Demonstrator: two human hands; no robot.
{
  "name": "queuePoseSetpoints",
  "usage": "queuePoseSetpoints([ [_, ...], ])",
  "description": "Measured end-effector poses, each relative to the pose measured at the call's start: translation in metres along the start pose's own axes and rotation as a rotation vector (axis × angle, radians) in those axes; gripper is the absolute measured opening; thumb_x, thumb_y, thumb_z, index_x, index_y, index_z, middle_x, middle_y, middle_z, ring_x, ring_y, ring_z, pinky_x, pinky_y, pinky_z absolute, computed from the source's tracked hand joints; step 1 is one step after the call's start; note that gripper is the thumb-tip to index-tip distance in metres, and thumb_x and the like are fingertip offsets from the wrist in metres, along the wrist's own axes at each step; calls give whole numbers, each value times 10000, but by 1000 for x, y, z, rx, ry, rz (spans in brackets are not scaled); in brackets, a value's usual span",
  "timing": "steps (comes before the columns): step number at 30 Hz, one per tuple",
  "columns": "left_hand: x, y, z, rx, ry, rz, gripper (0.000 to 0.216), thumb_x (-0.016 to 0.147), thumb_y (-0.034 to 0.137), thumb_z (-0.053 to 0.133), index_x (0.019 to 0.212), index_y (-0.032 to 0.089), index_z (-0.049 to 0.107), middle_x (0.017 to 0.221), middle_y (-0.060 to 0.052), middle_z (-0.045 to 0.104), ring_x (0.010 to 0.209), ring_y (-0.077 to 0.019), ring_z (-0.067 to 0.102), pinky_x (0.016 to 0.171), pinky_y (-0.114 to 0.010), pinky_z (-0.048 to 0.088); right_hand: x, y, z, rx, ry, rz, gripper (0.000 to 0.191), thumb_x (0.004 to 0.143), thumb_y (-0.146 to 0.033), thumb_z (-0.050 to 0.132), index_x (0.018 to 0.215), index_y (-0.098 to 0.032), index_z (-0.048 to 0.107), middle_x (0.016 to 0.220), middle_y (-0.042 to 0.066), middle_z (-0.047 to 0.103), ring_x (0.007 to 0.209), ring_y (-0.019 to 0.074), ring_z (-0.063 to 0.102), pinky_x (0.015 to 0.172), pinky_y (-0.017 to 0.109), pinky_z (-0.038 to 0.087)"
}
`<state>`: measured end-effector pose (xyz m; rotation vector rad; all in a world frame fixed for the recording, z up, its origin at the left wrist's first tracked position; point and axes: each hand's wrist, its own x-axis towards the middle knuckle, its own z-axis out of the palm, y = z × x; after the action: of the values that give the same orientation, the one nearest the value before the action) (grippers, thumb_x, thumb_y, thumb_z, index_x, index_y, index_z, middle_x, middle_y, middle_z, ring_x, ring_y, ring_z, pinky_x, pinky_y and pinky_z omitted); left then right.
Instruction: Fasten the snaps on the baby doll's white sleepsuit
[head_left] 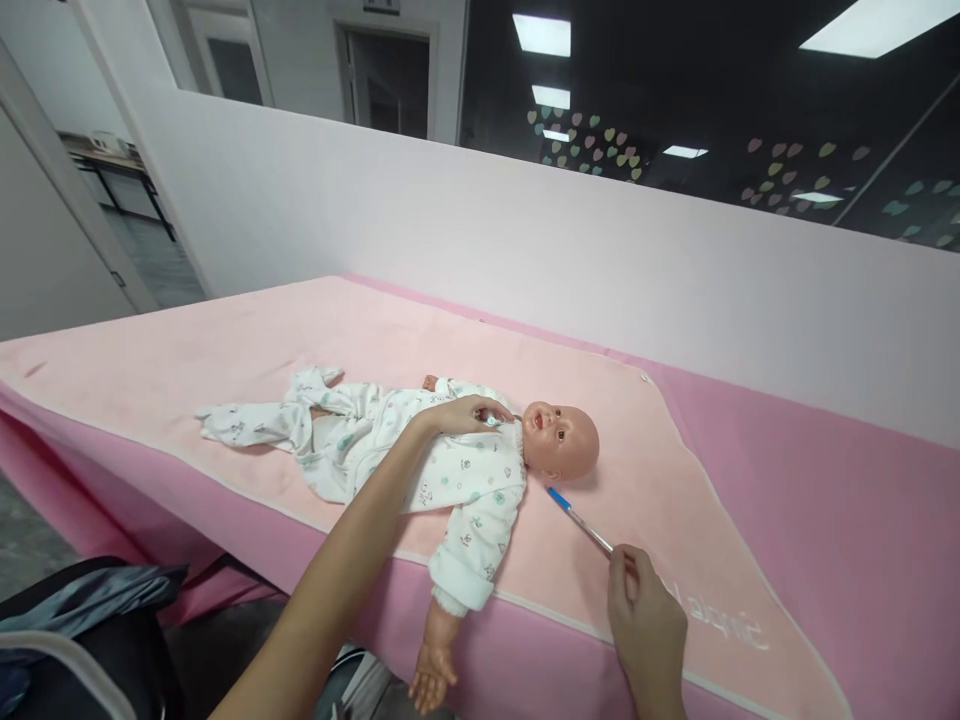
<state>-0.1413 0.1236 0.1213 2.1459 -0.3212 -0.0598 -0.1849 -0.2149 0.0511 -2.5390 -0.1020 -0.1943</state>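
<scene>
A baby doll [559, 438] in a white printed sleepsuit [390, 450] lies on its back on a pink towel [225, 350], head to the right. My left hand [469, 413] rests on the doll's chest near the collar, fingers pinching the fabric there. My right hand [645, 625] is closed on the near end of a thin stick with a blue tip [577, 518]. The blue tip points at the doll's neck, just below its head. One bare doll arm [435, 660] hangs over the table's front edge.
The pink-covered table [825, 500] stands against a pale pink wall [525, 230] with dark glass above. A dark bag or bundle of cloth [90, 620] lies at the lower left, below the table edge. A doorway opens at the far left.
</scene>
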Motion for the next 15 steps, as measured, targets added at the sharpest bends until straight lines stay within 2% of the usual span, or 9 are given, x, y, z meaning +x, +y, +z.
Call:
queuePoseSetpoints([
  [3,4,-8,-2,-98,64,-19,364,714,264,615,1067,181,647,1009,-61,653,938,-198,566,762,-259,412,0,0,0,-16,-11,5,330,813,-458,342,878,-231,572,830,54,694,742,216,637,612,272,432],
  [6,4,-14,-2,-199,166,-69,366,688,263,642,1036,150,658,831,-44,651,785,-170,577,669,-246,405,0,2,2,-17,2,-7,364,826,-472,328,859,-219,587,772,64,687,702,219,626,588,271,416],
  [9,3,-20,-2,-365,296,-68,331,660,247,680,980,163,680,849,-35,643,815,-154,574,695,-232,406,-2,3,1,40,28,5,375,824,-478,351,826,-214,617,777,70,692,698,221,621,584,272,409],
  [13,4,-27,-2,-636,442,-121,338,614,201,711,949,164,679,793,-22,639,748,-132,579,681,-226,419,-9,-8,-13,296,197,91,372,821,-491,412,813,-209,654,873,64,709,800,217,628,653,270,430],
  [15,6,-30,-2,-756,483,-144,367,601,187,718,963,163,665,753,-13,632,669,-113,567,628,-217,417,-12,-22,-23,416,321,57,358,826,-479,439,831,-199,662,896,64,710,860,211,619,692,264,436],
])
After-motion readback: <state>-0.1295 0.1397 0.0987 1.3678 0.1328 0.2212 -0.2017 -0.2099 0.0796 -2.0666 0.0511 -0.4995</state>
